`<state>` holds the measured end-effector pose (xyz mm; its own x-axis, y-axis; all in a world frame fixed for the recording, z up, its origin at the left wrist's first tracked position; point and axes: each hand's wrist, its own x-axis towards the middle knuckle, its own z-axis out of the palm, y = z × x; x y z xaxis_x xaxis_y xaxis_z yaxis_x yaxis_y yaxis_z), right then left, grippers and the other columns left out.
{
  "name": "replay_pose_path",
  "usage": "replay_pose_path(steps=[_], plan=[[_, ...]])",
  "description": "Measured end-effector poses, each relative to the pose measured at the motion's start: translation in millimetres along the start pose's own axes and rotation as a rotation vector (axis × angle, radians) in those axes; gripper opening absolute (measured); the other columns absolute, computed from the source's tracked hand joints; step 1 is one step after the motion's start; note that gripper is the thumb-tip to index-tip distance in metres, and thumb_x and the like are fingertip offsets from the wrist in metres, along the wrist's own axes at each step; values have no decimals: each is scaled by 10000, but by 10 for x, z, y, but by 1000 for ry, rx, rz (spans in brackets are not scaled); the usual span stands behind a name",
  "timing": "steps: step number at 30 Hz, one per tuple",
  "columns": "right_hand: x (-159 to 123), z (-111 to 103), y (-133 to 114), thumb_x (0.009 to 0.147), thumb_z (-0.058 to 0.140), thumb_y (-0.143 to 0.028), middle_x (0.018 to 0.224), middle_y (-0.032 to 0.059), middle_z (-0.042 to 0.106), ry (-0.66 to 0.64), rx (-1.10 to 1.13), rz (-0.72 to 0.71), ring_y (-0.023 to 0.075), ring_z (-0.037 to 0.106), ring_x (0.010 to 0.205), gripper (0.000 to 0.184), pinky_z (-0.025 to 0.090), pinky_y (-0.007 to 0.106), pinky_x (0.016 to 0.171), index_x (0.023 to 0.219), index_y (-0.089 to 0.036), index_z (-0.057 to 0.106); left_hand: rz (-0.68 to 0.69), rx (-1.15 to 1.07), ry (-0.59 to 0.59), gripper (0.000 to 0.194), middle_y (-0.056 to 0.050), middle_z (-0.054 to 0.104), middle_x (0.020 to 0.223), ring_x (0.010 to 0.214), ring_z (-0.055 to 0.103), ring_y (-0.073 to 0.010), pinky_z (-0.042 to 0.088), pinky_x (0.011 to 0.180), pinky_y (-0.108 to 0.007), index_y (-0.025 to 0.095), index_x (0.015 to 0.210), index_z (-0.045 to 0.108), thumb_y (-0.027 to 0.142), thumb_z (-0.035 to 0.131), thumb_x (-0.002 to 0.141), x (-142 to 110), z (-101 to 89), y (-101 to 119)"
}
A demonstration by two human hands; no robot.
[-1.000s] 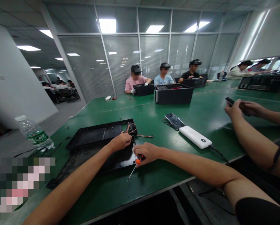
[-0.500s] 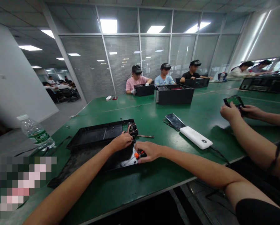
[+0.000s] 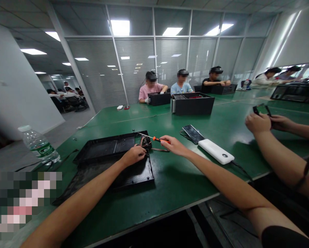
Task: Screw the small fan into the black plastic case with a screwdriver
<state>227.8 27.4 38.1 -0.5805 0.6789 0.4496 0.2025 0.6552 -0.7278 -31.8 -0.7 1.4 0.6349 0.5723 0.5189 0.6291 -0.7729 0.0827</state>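
A black plastic panel (image 3: 110,162) lies flat on the green table (image 3: 185,175) in front of me. My left hand (image 3: 133,154) is closed on the panel's far right corner, beside a small part with coloured wires (image 3: 145,141). My right hand (image 3: 173,144) pinches an orange-handled screwdriver (image 3: 154,138), held level above the table, its thin shaft pointing left over the wired part.
A phone (image 3: 193,133) and a white power bank (image 3: 215,151) lie right of the panel. A water bottle (image 3: 38,144) stands at the left. A neighbour's hands (image 3: 260,122) hold a phone at the right. Black boxes (image 3: 192,103) and seated people are across the table.
My right hand has lifted the screwdriver from the panel's near edge and carried it up to the wired part. The neighbour's hands have shifted slightly. My left hand has stayed put.
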Motion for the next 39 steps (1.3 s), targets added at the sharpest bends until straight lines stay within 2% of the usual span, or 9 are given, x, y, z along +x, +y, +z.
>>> replay_pose_path(steps=[6,11,13,16,19,23,26,32,39], plan=[[2,11,-47,831,447,-371,902,50,597,-8,-104,-71,138,523,785,309,386,245,693,993,-139,572,26,39,-84,145,-47,654,883,847,593,-128,418,879,-298,156,793,622,183,481,819,19,-8,25],[-18,-75,-77,784,515,-405,699,-13,554,15,-97,-43,108,492,623,359,375,221,600,1032,-145,502,27,20,-142,139,-49,647,902,866,583,-135,403,890,-301,159,796,621,187,485,816,25,-74,62],[-21,-133,-83,755,548,-422,627,-38,507,46,-100,-7,94,453,560,349,352,205,550,962,-144,501,18,-10,-161,146,-49,648,900,868,583,-136,410,872,-292,160,777,623,186,484,817,32,-95,72],[-10,-218,-102,715,591,-420,660,-21,522,50,-140,-21,88,449,569,307,344,200,544,831,-141,540,-48,-51,-158,129,-41,652,889,857,589,-138,416,852,-296,164,780,620,188,496,806,43,-102,84],[17,-245,-143,726,583,-393,737,5,569,30,-179,-69,95,482,617,278,359,205,577,838,-139,580,-172,-98,-118,86,-26,652,852,809,598,-136,437,799,-286,164,830,589,199,535,772,46,-79,89],[71,-149,-202,751,550,-348,720,7,590,32,-271,-122,93,501,618,223,365,202,590,805,-135,591,-262,-195,-66,288,-4,651,837,788,604,-132,433,807,-297,170,1010,468,199,572,744,31,-43,88],[108,-64,-235,745,558,-318,695,3,595,15,-350,-157,86,504,599,191,358,192,581,789,-135,591,-246,-208,-67,356,-2,657,849,822,605,-137,384,888,-338,172,1075,405,184,564,757,19,-41,88],[147,-47,-276,747,558,-313,710,16,616,3,-451,-179,95,530,615,185,358,193,591,798,-139,596,-191,-160,-132,260,-18,654,928,973,562,-153,281,980,-390,189,1073,419,185,485,822,13,-69,87],[309,-115,-384,787,521,-357,744,31,634,-93,-595,-202,110,535,625,225,336,203,584,805,-146,595,-182,-145,-148,285,-10,657,910,940,576,-149,258,991,-391,190,1089,407,191,494,817,12,-66,83]])
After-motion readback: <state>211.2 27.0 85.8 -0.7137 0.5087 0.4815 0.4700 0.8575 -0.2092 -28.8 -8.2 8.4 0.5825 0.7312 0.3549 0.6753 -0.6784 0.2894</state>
